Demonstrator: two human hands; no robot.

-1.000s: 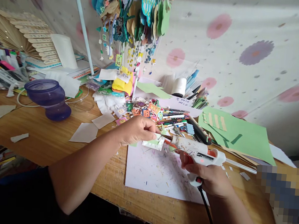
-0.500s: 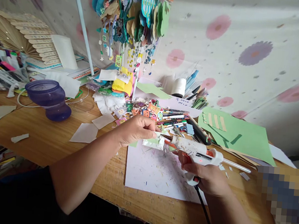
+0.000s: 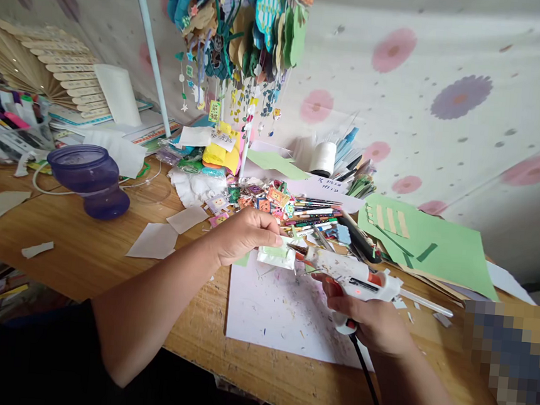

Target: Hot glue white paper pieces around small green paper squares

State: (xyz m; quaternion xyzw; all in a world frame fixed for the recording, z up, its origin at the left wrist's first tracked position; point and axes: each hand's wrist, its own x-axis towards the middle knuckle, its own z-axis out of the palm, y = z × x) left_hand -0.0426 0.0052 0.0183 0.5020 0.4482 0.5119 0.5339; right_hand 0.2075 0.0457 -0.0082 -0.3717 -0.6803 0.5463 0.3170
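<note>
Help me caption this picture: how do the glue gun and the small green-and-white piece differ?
The glue gun is much larger than the green-and-white piece.
The glue gun is pistol-shaped; the piece is roughly rectangular.
The right hand grips the glue gun; the left hand pinches the piece.
Both are partly white.

The white plastic glue gun (image 3: 337, 265) is orange in places and flecked with brown. The small rectangular white piece (image 3: 275, 257) is pale green on top. At left, the rounded translucent jar (image 3: 105, 191) is purple; the far white cloth (image 3: 356, 84) is flowered in pink and purple.
</note>
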